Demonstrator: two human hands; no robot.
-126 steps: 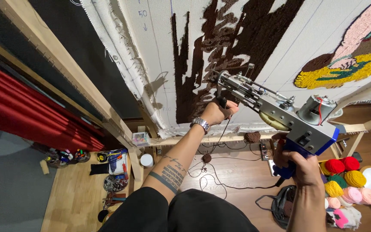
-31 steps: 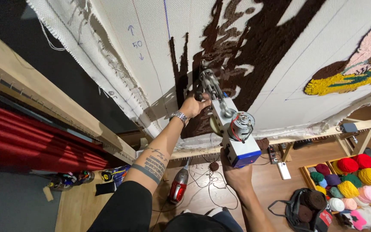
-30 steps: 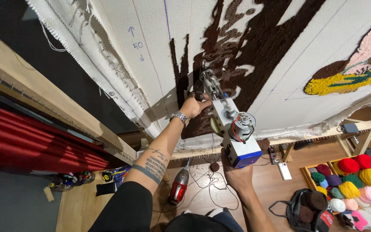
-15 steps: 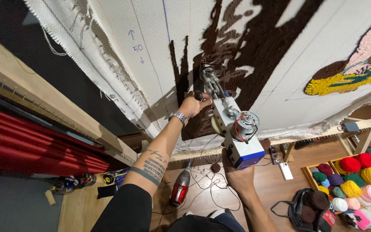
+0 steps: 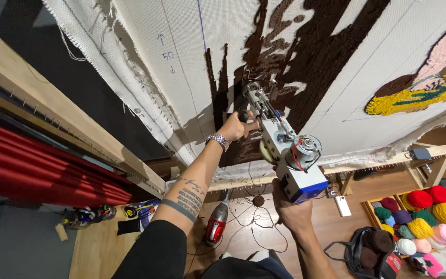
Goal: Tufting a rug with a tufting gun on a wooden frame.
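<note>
Both hands are closed on the tufting gun point(image 5: 285, 150): the left hand point(image 5: 235, 125) wraps tight around its forward side handle, and the right hand point(image 5: 292, 209) grips the rear handle from below, under the gun's blue base. Just behind the gun's front handle, the left wrist carries a metal watch point(image 5: 217, 139), and the tattooed left forearm runs up to the gun from a black sleeve point(image 5: 153, 253). The right forearm rises almost straight up to the gun's underside.

The tufting gun is a long grey metal tool with an open frame of rods and linkages at its nose, a round silver motor with red wiring near its back, and a blue block beneath that. Its nose presses against the stretched cloth point(image 5: 181, 57), at the edge of a dark brown tufted patch point(image 5: 316, 46) directly above the gun. To the gun's right on the cloth sits a yellow and pink tufted shape point(image 5: 419, 93). Below the gun, on the wooden floor, lies a red hand vacuum point(image 5: 217, 225). Lower right of the gun, yarn balls point(image 5: 424, 217) in red, yellow, green and pink are piled together.
</note>
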